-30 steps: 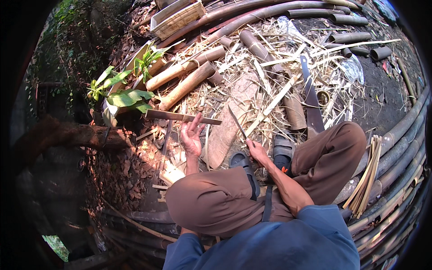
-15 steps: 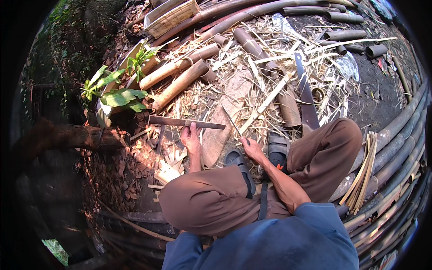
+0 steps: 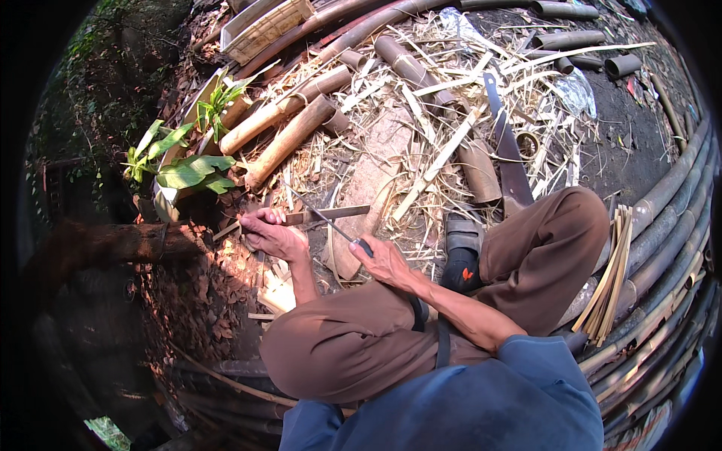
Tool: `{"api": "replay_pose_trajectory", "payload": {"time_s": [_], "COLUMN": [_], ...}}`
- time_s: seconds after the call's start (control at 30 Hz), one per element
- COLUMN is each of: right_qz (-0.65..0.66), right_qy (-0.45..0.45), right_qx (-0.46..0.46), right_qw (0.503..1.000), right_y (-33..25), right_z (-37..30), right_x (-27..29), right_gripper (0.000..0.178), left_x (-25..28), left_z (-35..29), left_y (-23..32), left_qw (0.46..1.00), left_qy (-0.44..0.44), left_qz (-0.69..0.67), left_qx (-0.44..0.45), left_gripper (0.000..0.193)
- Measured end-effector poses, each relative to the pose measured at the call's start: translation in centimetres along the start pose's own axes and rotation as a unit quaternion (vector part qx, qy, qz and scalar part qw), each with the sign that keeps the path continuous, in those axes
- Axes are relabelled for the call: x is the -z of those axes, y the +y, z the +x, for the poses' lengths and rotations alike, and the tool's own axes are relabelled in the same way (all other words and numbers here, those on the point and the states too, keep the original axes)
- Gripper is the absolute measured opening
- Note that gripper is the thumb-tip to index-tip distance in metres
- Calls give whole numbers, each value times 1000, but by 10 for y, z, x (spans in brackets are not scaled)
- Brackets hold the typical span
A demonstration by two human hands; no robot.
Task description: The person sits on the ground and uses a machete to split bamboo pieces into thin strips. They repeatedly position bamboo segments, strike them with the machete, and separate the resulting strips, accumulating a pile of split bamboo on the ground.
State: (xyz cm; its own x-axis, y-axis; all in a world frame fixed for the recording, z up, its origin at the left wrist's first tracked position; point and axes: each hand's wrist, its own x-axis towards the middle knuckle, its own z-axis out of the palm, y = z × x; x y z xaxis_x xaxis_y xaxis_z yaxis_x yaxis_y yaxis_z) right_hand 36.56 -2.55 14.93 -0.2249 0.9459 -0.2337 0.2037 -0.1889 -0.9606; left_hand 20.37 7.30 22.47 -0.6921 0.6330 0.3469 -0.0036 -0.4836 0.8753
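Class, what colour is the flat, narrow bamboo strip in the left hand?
Brown: the flat bamboo strip in the bare left hand shows best in the head view.

Includes one left hand (image 3: 280, 237), one right hand (image 3: 382, 261), one knife (image 3: 338, 228), one strip (image 3: 349, 212); far left, one crate (image 3: 268, 31).

A cream crate (image 3: 274, 36) is set beyond a broad-leaved plant (image 3: 186, 174), and dry leaves (image 3: 218, 304) are strewn near a log (image 3: 128, 244).

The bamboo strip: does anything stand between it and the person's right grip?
Only the knife, held in the right grip; its blade crosses over the strip. Whether they touch is unclear. Nothing visible blocks the left grip, which holds the strip.
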Motion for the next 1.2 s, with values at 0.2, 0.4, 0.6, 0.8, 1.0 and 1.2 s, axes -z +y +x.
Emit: {"api": "replay_pose_trajectory", "payload": {"time_s": [0.2, 0.4, 0.6, 0.8, 1.0, 1.2], "right_qz": [-55, -14, -3, -44, -43, -62], "right_qy": [53, 43, 5, 74, 37, -12], "right_qx": [-106, -84, -33, -98, -102, 55], "right_qw": [991, 995, 999, 991, 993, 996], "right_y": [124, 96, 31, 145, 86, 15], "right_z": [10, 9, 6, 11, 6, 6], "right_x": [9, -2, -8, 9, 10, -7], "right_gripper": [46, 48, 45, 52, 52, 42], "left_x": [-13, -27, -16, -17, -2, -10], "left_z": [-8, 8, 1, 1, 16, -9], "left_y": [6, 12, 1, 3, 8, 9], "left_qw": [999, 988, 994, 977, 999, 997], "left_qy": [13, 60, 40, 69, 25, 41], "left_qz": [36, -122, -101, 183, -25, 61], "left_qx": [3, 69, 27, -82, 10, -31], "left_gripper": [47, 48, 43, 50, 44, 54]}}
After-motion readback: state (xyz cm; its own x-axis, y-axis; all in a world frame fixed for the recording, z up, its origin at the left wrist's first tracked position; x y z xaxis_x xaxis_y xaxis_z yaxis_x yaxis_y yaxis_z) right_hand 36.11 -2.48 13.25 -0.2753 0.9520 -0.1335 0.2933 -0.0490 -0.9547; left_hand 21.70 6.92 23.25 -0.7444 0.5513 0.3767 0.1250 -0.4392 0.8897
